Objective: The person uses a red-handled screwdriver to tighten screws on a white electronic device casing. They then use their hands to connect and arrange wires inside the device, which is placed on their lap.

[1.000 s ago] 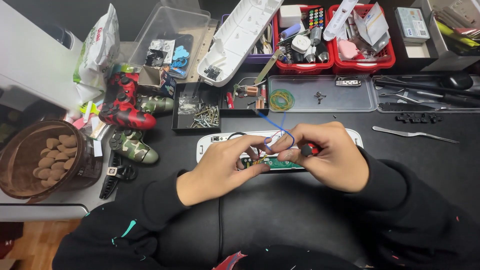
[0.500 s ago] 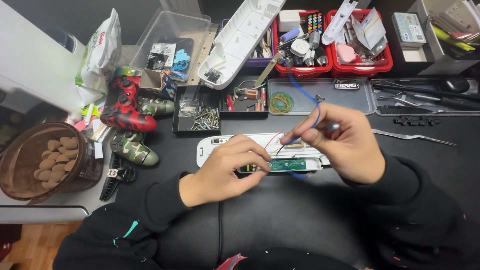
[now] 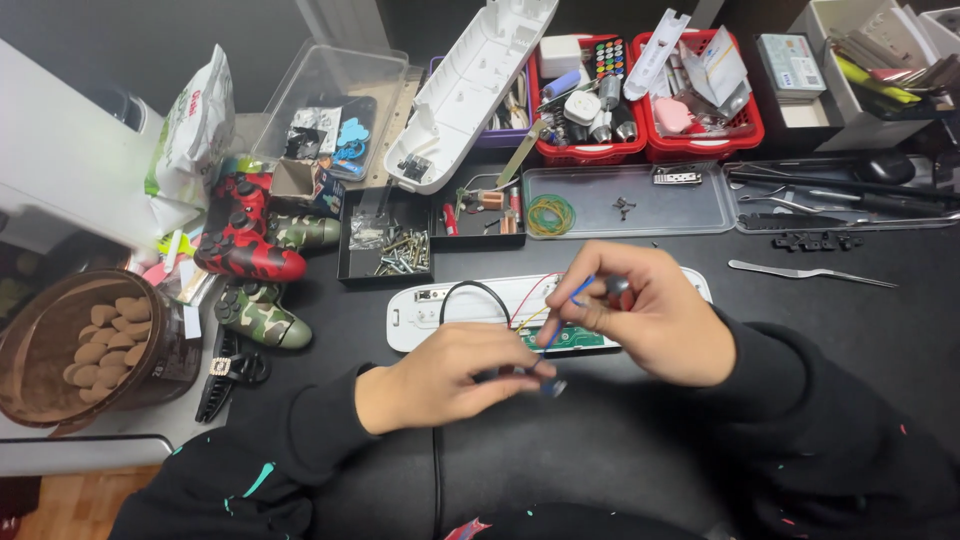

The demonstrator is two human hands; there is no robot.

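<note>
My left hand (image 3: pixel 450 375) pinches a small dark part with a blue end just in front of a long white plastic casing (image 3: pixel 440 310) that lies on the black table. My right hand (image 3: pixel 655 320) is curled over the casing's right half and grips a thin blue-tipped tool, its tip down by a green circuit board (image 3: pixel 575 340) inside the casing. Red, yellow and black wires (image 3: pixel 500 295) run across the casing. Both fingertips nearly meet.
Beyond the casing are a black tray of screws (image 3: pixel 385 250), a clear tray (image 3: pixel 690 205) with rubber bands, red baskets (image 3: pixel 590 150) of parts and a second white casing (image 3: pixel 470 90). Game controllers (image 3: pixel 250 255) and a brown bowl (image 3: pixel 40 350) sit left; tweezers (image 3: pixel 810 272) right.
My left hand has come off the casing and drawn toward me holding the small part. My right hand dropped from its raised position back down over the circuit board.
</note>
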